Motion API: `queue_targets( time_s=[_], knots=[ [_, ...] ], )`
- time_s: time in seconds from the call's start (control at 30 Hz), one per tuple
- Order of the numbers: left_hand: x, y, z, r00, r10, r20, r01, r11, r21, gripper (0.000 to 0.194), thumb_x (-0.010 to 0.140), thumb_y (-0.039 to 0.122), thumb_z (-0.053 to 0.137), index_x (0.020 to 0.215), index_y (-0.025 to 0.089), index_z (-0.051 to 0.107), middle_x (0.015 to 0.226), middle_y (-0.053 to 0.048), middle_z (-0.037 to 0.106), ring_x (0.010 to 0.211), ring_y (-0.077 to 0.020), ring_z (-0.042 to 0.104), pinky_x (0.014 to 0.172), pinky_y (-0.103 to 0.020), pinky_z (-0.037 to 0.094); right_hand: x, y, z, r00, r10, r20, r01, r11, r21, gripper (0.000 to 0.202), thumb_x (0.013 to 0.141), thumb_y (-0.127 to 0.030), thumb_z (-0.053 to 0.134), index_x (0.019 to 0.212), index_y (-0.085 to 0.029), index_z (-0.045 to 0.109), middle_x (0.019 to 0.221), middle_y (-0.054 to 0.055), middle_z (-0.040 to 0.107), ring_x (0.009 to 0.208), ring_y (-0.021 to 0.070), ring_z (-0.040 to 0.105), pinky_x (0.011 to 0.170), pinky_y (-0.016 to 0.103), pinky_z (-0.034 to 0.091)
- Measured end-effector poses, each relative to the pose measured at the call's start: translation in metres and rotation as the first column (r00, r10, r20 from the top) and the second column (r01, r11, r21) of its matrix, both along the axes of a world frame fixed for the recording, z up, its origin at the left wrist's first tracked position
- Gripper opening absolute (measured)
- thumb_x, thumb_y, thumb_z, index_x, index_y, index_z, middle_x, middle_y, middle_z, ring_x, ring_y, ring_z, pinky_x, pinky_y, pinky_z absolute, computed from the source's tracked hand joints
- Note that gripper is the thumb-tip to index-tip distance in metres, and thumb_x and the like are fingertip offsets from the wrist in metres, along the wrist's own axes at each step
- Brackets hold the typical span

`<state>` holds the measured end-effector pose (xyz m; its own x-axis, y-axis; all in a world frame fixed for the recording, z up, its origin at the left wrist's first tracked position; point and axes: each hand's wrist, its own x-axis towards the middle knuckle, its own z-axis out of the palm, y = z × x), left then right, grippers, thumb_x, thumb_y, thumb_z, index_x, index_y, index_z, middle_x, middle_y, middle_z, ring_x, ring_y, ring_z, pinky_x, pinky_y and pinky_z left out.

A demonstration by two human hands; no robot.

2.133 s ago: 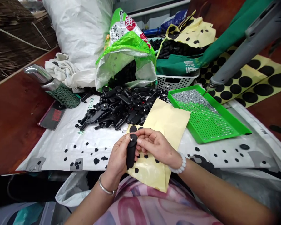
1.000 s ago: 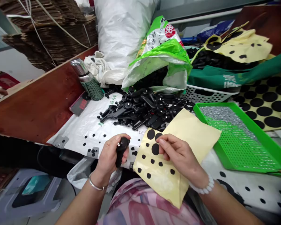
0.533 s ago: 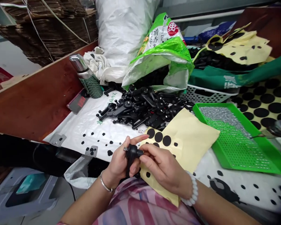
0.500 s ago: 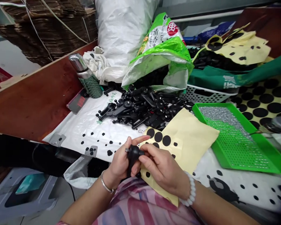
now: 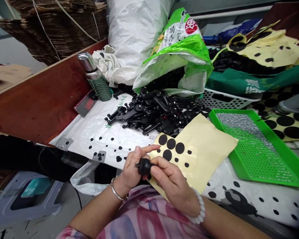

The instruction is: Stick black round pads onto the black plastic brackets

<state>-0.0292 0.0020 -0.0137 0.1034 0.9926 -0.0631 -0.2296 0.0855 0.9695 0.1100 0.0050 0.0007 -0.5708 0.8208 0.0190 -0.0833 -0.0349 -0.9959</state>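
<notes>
My left hand point(image 5: 132, 167) is wrapped round a black plastic part point(image 5: 144, 166), its index finger stretched toward a yellow sheet point(image 5: 201, 142). The thumb and fingers of my right hand point(image 5: 171, 179) pinch the right side of the same part. A metal tip sticks out on the part's left. Black round pads point(image 5: 171, 143) are stuck on the yellow sheet beside my hands. Beyond them lies a pile of black plastic parts point(image 5: 151, 111) on the white table cover point(image 5: 82, 132).
A green tray point(image 5: 261, 152) of small metal pieces lies at the right. Behind stand an open green bag point(image 5: 201, 49), a white basket point(image 5: 229, 99) and a thermos point(image 5: 97, 79). A phone point(image 5: 86, 104) lies beside the thermos against the wooden board point(image 5: 45, 96).
The view has shifted slightly. The black part has turned a little between my hands. At the far left, a brown cardboard piece has come into view beside another person's hand.
</notes>
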Motion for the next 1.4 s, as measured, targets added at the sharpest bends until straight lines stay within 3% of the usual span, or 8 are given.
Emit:
queue_targets(
  time_s=[0.2,0.43,0.63,0.77,0.93,1.17,1.27,1.4],
  knots=[
    [0.006,0.003,0.002,0.999,0.029,-0.034,-0.031,0.997,-0.068,0.064,0.089,0.055,0.022,0.113,0.010,0.061,0.038,0.003,0.044,0.033,-0.0086,0.038,0.037,-0.021,0.028,-0.009,0.003,-0.010,0.979,-0.107,-0.173,0.026,0.909,-0.416,0.040,0.088,-0.047,0.042,0.068,-0.014,0.054,0.045,-0.008,0.033,0.034,0.0030,0.023,0.034,0.018,0.020],
    [0.006,0.011,0.001,0.978,0.070,0.194,0.001,0.938,-0.346,0.070,0.085,0.063,0.023,0.112,0.010,0.060,0.041,0.001,0.048,0.034,-0.0079,0.037,0.038,-0.019,0.026,0.014,0.019,-0.009,0.985,-0.155,0.073,0.169,0.948,-0.269,0.048,0.088,-0.054,0.033,0.082,-0.014,0.059,0.046,-0.006,0.043,0.035,0.0036,0.035,0.037,0.017,0.028],
    [-0.002,0.009,0.006,0.962,0.056,0.267,0.036,0.944,-0.329,0.053,0.084,0.056,0.038,0.104,0.012,0.059,0.053,0.000,0.053,0.041,-0.0071,0.043,0.042,-0.018,0.031,0.031,0.024,-0.005,0.970,-0.195,0.148,0.221,0.959,-0.180,0.040,0.088,-0.050,0.038,0.089,-0.015,0.059,0.053,-0.004,0.048,0.041,0.0046,0.038,0.041,0.018,0.030],
    [-0.011,0.007,0.007,0.985,0.042,0.166,0.002,0.965,-0.261,0.033,0.081,0.042,0.054,0.100,0.015,0.057,0.060,0.001,0.055,0.049,-0.0079,0.047,0.047,-0.019,0.038,0.039,0.028,-0.003,0.931,-0.268,0.249,0.287,0.957,-0.043,0.034,0.085,-0.046,0.046,0.087,-0.015,0.060,0.054,-0.003,0.049,0.043,0.0059,0.040,0.041,0.019,0.032],
    [-0.014,0.007,0.008,0.980,0.104,-0.170,-0.125,0.985,-0.118,0.036,0.068,0.027,0.071,0.100,0.017,0.057,0.072,0.001,0.059,0.061,-0.0087,0.052,0.058,-0.020,0.044,0.043,0.030,-0.008,0.914,-0.297,0.276,0.306,0.952,0.012,0.030,0.084,-0.043,0.049,0.087,-0.015,0.061,0.054,-0.003,0.049,0.044,0.0069,0.040,0.039,0.020,0.032],
    [-0.038,-0.007,0.011,0.906,0.047,-0.421,-0.103,0.989,-0.110,0.041,0.071,0.032,0.068,0.107,0.017,0.056,0.094,-0.005,0.063,0.083,-0.0165,0.057,0.073,-0.026,0.046,0.049,0.031,-0.015,0.875,-0.315,0.368,0.264,0.947,0.182,0.026,0.083,-0.040,0.051,0.091,-0.018,0.060,0.069,0.002,0.061,0.057,0.0117,0.054,0.049,0.022,0.044],
    [-0.074,-0.024,0.015,0.831,-0.085,-0.550,-0.050,0.973,-0.225,0.039,0.071,0.038,0.066,0.103,0.018,0.059,0.096,-0.007,0.064,0.079,-0.0183,0.058,0.067,-0.026,0.047,0.060,0.040,-0.013,0.820,-0.396,0.413,0.286,0.909,0.305,0.025,0.084,-0.039,0.051,0.093,-0.018,0.060,0.077,0.003,0.064,0.064,0.0135,0.059,0.056,0.024,0.047],
    [-0.125,-0.053,-0.003,0.598,-0.238,-0.765,-0.056,0.940,-0.336,0.041,0.073,0.045,0.060,0.106,0.020,0.060,0.100,-0.006,0.066,0.085,-0.0231,0.060,0.073,-0.029,0.047,0.069,0.053,-0.010,0.700,-0.531,0.478,0.232,0.802,0.551,0.020,0.084,-0.035,0.052,0.091,-0.018,0.060,0.082,0.004,0.065,0.067,0.0148,0.060,0.063,0.027,0.047]
  ],
)
